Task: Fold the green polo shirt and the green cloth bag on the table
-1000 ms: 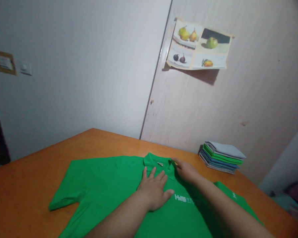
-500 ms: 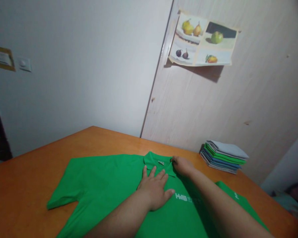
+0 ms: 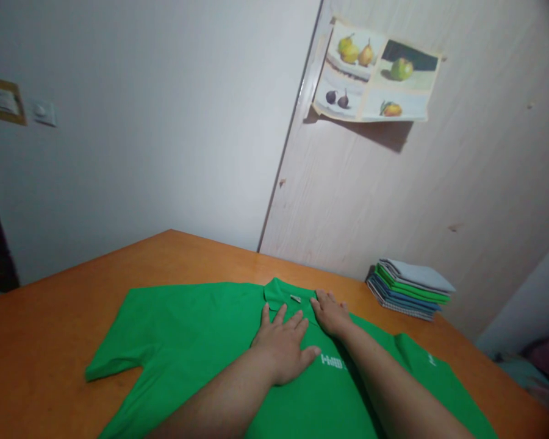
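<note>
A green polo shirt (image 3: 201, 329) lies spread face up, its collar toward the wall and white lettering on the chest. My left hand (image 3: 281, 347) rests flat on the chest just below the collar, fingers spread. On the right side of the collar lies my right hand (image 3: 332, 314), palm down with fingers stretched out. Neither hand grips the cloth. My right forearm covers part of the shirt's right half, and the hem runs out of view at the bottom.
An orange table (image 3: 41, 341) carries the shirt. At its back right, against the wall, stands a stack of folded clothes (image 3: 409, 289). A fruit picture sheet (image 3: 377, 73) hangs on the panel above. Other cloth (image 3: 540, 372) shows past the right table edge.
My right hand has let go of the collar edge and flattened onto the shirt, a little lower. The shirt's right shoulder now lies flatter. My left hand has stayed in place.
</note>
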A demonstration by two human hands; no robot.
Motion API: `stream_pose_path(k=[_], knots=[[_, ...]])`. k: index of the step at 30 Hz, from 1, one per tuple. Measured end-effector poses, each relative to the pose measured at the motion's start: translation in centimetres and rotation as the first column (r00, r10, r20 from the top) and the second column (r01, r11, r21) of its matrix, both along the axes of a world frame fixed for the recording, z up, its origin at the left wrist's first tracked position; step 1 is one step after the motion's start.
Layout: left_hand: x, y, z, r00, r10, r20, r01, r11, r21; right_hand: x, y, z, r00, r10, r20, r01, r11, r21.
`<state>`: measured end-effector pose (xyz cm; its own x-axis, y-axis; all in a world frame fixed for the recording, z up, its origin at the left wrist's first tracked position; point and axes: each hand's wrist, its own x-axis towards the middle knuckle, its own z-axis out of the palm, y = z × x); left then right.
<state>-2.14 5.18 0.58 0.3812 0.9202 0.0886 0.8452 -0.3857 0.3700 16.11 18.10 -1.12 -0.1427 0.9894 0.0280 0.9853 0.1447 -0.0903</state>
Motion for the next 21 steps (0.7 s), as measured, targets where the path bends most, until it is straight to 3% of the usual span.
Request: stream_pose_path(k=[6, 15, 18, 21], knots=[[0.0, -0.1, 0.2, 1.000, -0.002, -0.007, 0.002, 1.000, -0.009, -0.8, -0.2, 0.3, 1.000, -0.030, 0.006, 0.030, 1.000, 0.003], [0.0, 0.0, 0.0, 0.999, 0.006, 0.040, -0.010, 0.995, 0.103, -1.5, -1.9, -0.7, 0.997, 0.076, -0.027, -0.077, 0.997, -0.031], [-0.5, 0.3, 0.5, 0.996, 0.078, 0.036, -0.084, 0.978, 0.190, -1.4, -1.9, -0.4, 0.997, 0.072, -0.042, -0.072, 0.997, -0.018], [-1.2, 0.9, 0.7, 0.971, 0.227, 0.077, -0.239, 0.937, 0.255, -1.7, -2.1, 0.0, 0.996, 0.067, -0.057, -0.067, 0.998, -0.001]])
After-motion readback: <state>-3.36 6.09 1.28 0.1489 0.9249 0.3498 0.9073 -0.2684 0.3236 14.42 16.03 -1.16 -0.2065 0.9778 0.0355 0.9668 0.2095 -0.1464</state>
